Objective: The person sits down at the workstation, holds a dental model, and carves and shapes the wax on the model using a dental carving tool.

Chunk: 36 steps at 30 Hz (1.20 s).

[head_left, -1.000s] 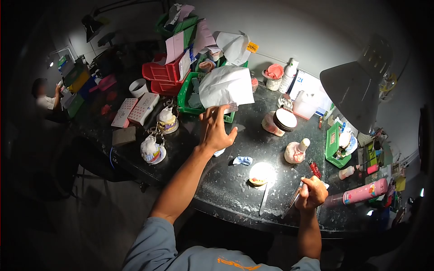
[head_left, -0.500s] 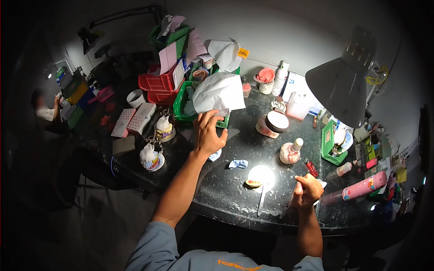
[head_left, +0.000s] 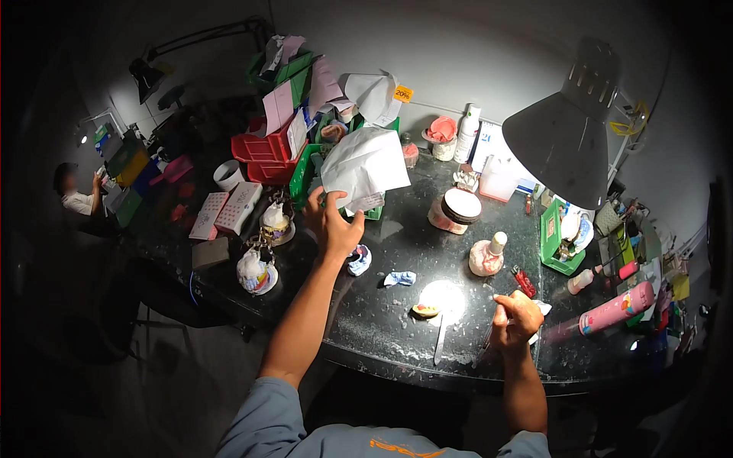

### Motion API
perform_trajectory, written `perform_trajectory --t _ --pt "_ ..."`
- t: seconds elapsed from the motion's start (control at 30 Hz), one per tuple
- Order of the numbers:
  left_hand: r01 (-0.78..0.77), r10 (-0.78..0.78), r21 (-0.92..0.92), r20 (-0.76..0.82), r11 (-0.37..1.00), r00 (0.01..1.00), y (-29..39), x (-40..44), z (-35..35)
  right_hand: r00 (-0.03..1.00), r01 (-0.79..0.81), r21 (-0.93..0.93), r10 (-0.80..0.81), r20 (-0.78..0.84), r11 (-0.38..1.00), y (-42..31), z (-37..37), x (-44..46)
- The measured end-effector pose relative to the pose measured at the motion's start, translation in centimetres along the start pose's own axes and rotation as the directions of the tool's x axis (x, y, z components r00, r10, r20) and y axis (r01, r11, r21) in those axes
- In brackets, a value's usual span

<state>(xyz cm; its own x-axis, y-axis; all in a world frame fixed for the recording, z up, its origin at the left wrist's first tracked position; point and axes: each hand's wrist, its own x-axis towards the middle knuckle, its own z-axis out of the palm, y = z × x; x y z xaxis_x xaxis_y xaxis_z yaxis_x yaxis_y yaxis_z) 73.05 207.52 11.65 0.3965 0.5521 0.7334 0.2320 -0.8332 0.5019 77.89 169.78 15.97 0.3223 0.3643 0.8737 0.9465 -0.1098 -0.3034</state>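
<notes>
My left hand (head_left: 334, 227) is raised with thumb and fingers apart, its fingertips at the lower edge of a creased white paper (head_left: 365, 164). That paper lies over a green bin (head_left: 303, 177). Below the hand sits a blue-and-white dental mold piece (head_left: 359, 260), with a smaller blue piece (head_left: 400, 278) to its right. My right hand (head_left: 517, 319) is curled closed above the front right of the bench; what it grips is hidden. Left of it, under bright light, lie a small yellowish piece with red on it (head_left: 425, 311) and a thin pale spatula (head_left: 440, 340).
Two dental models on articulators (head_left: 256, 271) stand at left beside boxes (head_left: 239, 207). A round flask (head_left: 486, 258), a black-rimmed jar (head_left: 463, 206) and a red item (head_left: 524, 282) stand toward the right. A lamp (head_left: 563, 141) overhangs; a pink bottle (head_left: 617, 308) lies far right.
My left hand has shifted left along the paper's edge, its fingers more spread, uncovering more of the blue-and-white piece. My right hand stays nearly in place.
</notes>
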Motion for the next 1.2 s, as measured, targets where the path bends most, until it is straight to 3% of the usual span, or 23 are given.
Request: perform_trajectory --t 0.07,0.1,0.2,0.53,0.6,0.67,0.7,0.9,1.1,1.2 --pt "0.008 -0.008 -0.043 0.009 0.999 1.000 -1.7 0.2 0.7 1.000 -0.002 0.002 0.002 0.004 1.000 -0.1 0.0 0.0" --pt "0.093 -0.084 -0.096 0.089 0.991 0.992 -2.1 0.2 0.8 1.000 -0.004 0.003 0.004 0.005 1.000 -0.1 0.0 0.0" --pt "0.192 -0.183 -0.134 0.079 0.972 0.980 -2.7 0.1 1.5 1.000 -0.008 0.004 0.008 0.005 1.000 -0.2 0.0 0.1" --pt "0.086 -0.141 -0.413 -0.105 0.907 0.984 -4.0 1.6 1.0 1.000 -0.017 -0.003 0.017 0.011 1.000 -0.4 -0.1 0.2" --pt "0.257 -0.274 -0.605 0.066 0.754 0.959 -3.3 2.0 0.3 1.000 -0.019 -0.002 0.020 0.014 1.000 -0.4 -0.1 0.2" --pt "0.459 -0.394 -0.776 0.295 0.434 0.871 -2.3 2.2 -0.7 1.000 -0.018 0.000 0.018 0.017 1.000 -0.3 -0.2 0.2" --pt "0.456 -0.362 -0.788 0.317 0.413 0.876 -1.6 2.3 -1.3 1.000 -0.014 0.001 0.014 0.017 1.000 -0.3 -0.1 0.2" --pt "0.507 -0.344 -0.859 0.497 -0.066 0.797 -2.9 2.4 -0.5 1.000 -0.002 0.003 0.002 0.016 1.000 -0.1 -0.1 0.0" --pt "0.622 -0.397 -0.770 0.620 -0.143 0.677 -3.8 2.4 -0.4 1.000 0.014 0.000 -0.014 0.003 1.000 -0.1 0.1 0.1" --pt "0.653 -0.405 -0.756 0.611 -0.045 0.680 -3.0 2.3 -1.0 1.000 0.007 0.005 -0.007 0.012 1.000 -0.1 0.1 0.0"
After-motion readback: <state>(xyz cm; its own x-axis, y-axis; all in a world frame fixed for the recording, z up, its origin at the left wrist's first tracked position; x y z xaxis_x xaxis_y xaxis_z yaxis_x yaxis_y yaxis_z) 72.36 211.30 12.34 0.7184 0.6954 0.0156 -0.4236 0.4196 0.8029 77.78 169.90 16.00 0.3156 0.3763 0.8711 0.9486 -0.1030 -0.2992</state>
